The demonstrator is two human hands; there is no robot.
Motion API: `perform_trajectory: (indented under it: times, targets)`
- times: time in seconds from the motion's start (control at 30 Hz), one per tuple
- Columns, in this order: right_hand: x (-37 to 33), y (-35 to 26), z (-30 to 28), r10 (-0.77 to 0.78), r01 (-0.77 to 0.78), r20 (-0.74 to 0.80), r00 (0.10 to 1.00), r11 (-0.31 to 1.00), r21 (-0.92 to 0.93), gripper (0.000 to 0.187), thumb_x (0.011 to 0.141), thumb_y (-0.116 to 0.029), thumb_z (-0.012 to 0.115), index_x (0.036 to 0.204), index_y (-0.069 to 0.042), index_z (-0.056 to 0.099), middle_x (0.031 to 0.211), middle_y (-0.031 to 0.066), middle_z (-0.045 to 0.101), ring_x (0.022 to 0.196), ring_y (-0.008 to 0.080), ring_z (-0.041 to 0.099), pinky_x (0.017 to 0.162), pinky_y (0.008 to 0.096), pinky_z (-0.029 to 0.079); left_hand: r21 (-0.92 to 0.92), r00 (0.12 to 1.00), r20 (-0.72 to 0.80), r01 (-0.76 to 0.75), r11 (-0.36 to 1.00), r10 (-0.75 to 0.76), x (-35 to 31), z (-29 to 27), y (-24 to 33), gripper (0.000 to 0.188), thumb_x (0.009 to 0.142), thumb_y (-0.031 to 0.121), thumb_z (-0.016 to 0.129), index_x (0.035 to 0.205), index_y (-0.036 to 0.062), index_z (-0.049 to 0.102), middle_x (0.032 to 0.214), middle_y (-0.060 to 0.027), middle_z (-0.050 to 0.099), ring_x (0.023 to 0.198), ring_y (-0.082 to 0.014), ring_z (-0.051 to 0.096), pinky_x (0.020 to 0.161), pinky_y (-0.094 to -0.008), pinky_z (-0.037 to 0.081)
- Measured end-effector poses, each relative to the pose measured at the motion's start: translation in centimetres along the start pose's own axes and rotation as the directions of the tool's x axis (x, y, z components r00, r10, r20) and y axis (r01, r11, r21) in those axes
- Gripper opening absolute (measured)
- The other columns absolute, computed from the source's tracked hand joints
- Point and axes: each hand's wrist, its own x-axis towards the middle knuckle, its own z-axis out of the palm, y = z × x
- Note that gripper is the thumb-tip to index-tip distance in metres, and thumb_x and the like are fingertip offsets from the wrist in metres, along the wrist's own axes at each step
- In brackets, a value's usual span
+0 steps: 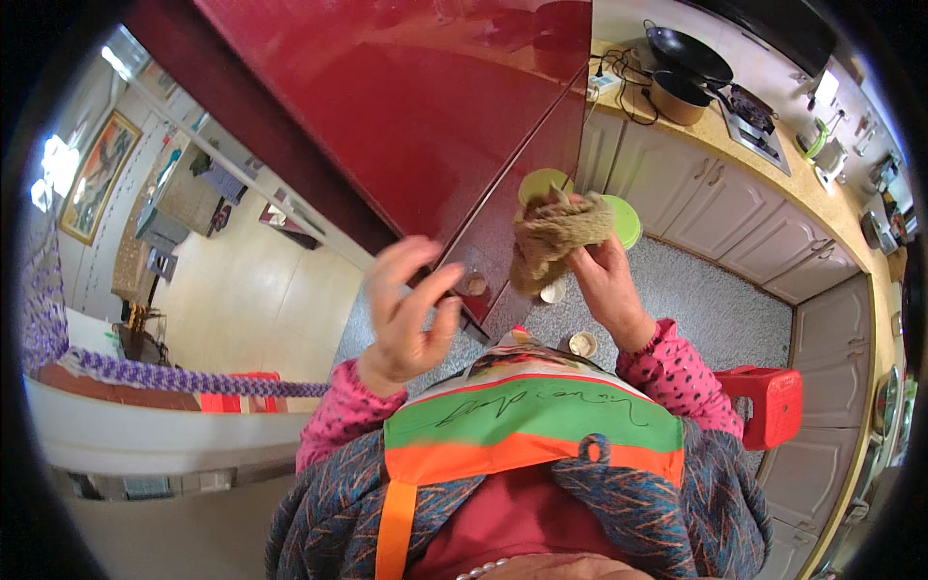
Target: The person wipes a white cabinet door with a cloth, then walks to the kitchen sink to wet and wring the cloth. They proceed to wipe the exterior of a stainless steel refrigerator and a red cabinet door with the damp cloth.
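Note:
My right hand (611, 290) grips a crumpled olive-brown cloth (556, 237), raised in front of a tall, glossy red door panel (406, 106). Whether the cloth touches the panel I cannot tell. To the left, my left hand (406, 314) is held up, empty, with its fingers apart and slightly blurred, close to the panel's lower edge. Behind the cloth and right hand, a round green object (623, 222) is partly hidden. Below on the floor is a small container with pale contents (582, 344).
A red plastic stool (768, 406) is at my right, beside white lower cabinets (710, 188). Their counter holds a black wok (686, 53), a pot (680, 97) and a gas stove (757, 130). At left, a purple-and-white braided cord (213, 384) runs across, with a tiled room (280, 280) beyond.

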Motion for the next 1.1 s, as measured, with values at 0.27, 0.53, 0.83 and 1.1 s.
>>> perform_trajectory:
  times: [0.27, 0.53, 0.83, 1.1]
  targets:
    - [5.9, 0.5, 8.5, -0.620, 0.847, 0.609, 0.494, 0.185, -0.499, 0.050, 0.071, -0.016, 0.069, 0.120, -0.014, 0.063, 0.119, 0.0160, 0.053, 0.108, 0.0334, 0.052, 0.089, 0.0434, 0.045, 0.405, 0.949, -0.301, 0.041, 0.913, 0.091, 4.1, -2.3, -5.8, 0.074, 0.093, 0.030, 0.060, 0.148, -0.0031, 0.023, 0.152, -0.0302, 0.009, 0.142, -0.0469, 0.016, 0.113, -0.0559, 0.020]
    - [16.7, 2.6, 3.1, -0.776, 0.678, 0.271, 0.570, 0.258, -0.688, 0.054, 0.066, -0.002, 0.071, 0.118, -0.009, 0.059, 0.120, 0.0176, 0.052, 0.116, 0.0398, 0.048, 0.101, 0.0461, 0.039, 0.352, 0.957, -0.291, 0.120, 0.928, -0.013, 3.3, -1.7, -6.6, 0.098, 0.089, 0.028, 0.062, 0.151, -0.0046, -0.007, 0.155, -0.0261, 0.004, 0.143, -0.0390, 0.016, 0.116, -0.0494, 0.018]
    - [30.9, 5.0, -8.4, -0.720, 0.573, -0.010, 0.694, 0.559, -0.599, 0.038, 0.080, 0.004, 0.049, 0.115, -0.003, 0.059, 0.116, 0.0156, 0.060, 0.114, 0.0340, 0.053, 0.103, 0.0438, 0.038, 0.383, 0.885, -0.451, 0.309, 0.870, -0.116, 2.4, -0.5, -6.8, 0.089, 0.091, 0.044, 0.053, 0.150, -0.0057, 0.010, 0.149, -0.0330, 0.013, 0.139, -0.0459, 0.018, 0.112, -0.0571, 0.020]
    - [18.1, 0.0, 2.6, -0.611, 0.888, 0.648, 0.455, 0.253, -0.384, 0.054, 0.070, -0.015, 0.068, 0.124, -0.015, 0.060, 0.115, 0.0065, 0.061, 0.113, 0.0280, 0.054, 0.096, 0.0454, 0.039, 0.358, 0.849, -0.484, 0.412, 0.838, -0.211, 1.8, -0.4, -6.1, 0.090, 0.096, 0.047, 0.046, 0.151, -0.0054, -0.002, 0.154, -0.0281, 0.010, 0.141, -0.0398, 0.022, 0.113, -0.0512, 0.024]
